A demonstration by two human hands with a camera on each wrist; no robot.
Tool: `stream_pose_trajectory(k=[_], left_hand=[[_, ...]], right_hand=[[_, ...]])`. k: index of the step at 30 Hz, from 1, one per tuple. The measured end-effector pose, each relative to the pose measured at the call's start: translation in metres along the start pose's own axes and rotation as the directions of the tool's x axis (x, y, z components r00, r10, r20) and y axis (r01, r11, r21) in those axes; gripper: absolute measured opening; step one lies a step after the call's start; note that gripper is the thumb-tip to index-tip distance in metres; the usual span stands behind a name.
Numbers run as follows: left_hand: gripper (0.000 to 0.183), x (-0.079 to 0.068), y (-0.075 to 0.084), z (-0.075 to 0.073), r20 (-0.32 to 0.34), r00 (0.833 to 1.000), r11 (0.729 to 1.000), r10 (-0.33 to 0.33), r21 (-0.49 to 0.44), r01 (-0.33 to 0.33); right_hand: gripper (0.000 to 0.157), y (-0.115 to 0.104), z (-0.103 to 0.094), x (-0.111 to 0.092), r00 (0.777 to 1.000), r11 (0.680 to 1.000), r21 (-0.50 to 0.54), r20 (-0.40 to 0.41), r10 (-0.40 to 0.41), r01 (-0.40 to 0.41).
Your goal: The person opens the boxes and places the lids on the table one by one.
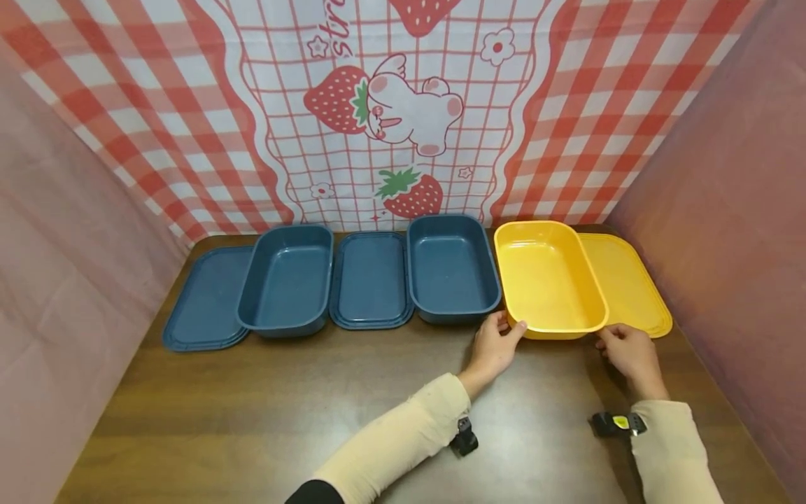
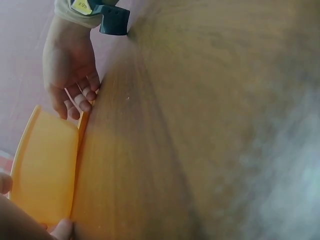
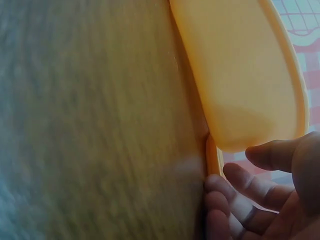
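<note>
A yellow rectangular container (image 1: 550,280) stands upright at the right of the row, overlapping the left part of its flat yellow lid (image 1: 630,287). My left hand (image 1: 494,348) grips the container's near left corner, thumb on the front wall. At the near right corner, my right hand (image 1: 632,353) has its thumb by the container wall. Loosely bent and spread, the right fingers (image 3: 260,192) are at the lid's near edge; firm contact is hard to make out. In the left wrist view, only parts of the left thumb and a finger show against the container.
Left of the yellow container stands a blue container (image 1: 453,269), then a blue lid (image 1: 371,280), another blue container (image 1: 286,280) and another blue lid (image 1: 208,297). Behind the wooden table (image 1: 252,420) hangs a checked strawberry cloth (image 1: 403,105); pink cloth walls flank both sides.
</note>
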State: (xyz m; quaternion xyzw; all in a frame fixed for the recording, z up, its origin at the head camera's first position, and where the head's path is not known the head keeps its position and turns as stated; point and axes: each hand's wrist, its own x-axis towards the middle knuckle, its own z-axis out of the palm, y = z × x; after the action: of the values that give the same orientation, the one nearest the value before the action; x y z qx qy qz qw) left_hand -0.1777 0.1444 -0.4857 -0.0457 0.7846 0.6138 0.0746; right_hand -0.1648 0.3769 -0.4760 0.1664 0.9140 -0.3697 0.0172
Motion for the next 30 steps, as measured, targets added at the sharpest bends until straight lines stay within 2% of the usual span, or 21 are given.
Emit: stream_pose_trajectory(k=[5,12,20,25,30], left_hand=[[0.045,0.001,0.002,0.000,-0.001,1.000,1.000,-0.006,0.000,0.006],[0.043,0.000,0.003,0.000,0.009,1.000,1.000,-0.002,-0.016,0.002],[0.045,0.002,0.006,-0.001,0.017,1.000,1.000,-0.010,-0.003,0.010],[0.047,0.002,0.010,-0.002,0.035,0.999,1.000,0.006,0.014,-0.007],[0.049,0.002,0.012,-0.002,0.059,0.998,0.999,0.011,0.040,-0.014]], right_hand=[[0.041,-0.003,0.000,-0.002,0.999,0.999,0.046,-0.025,-0.021,0.022],[0.047,-0.006,-0.004,-0.004,0.992,0.995,0.073,-0.109,-0.064,0.073],[0.053,-0.019,-0.009,-0.003,0.982,0.992,0.110,-0.183,-0.034,0.055],[0.055,-0.025,-0.012,-0.002,0.982,0.989,0.125,-0.178,-0.059,0.082],[0.051,-0.028,-0.014,-0.001,0.981,0.987,0.094,-0.162,-0.111,0.127]])
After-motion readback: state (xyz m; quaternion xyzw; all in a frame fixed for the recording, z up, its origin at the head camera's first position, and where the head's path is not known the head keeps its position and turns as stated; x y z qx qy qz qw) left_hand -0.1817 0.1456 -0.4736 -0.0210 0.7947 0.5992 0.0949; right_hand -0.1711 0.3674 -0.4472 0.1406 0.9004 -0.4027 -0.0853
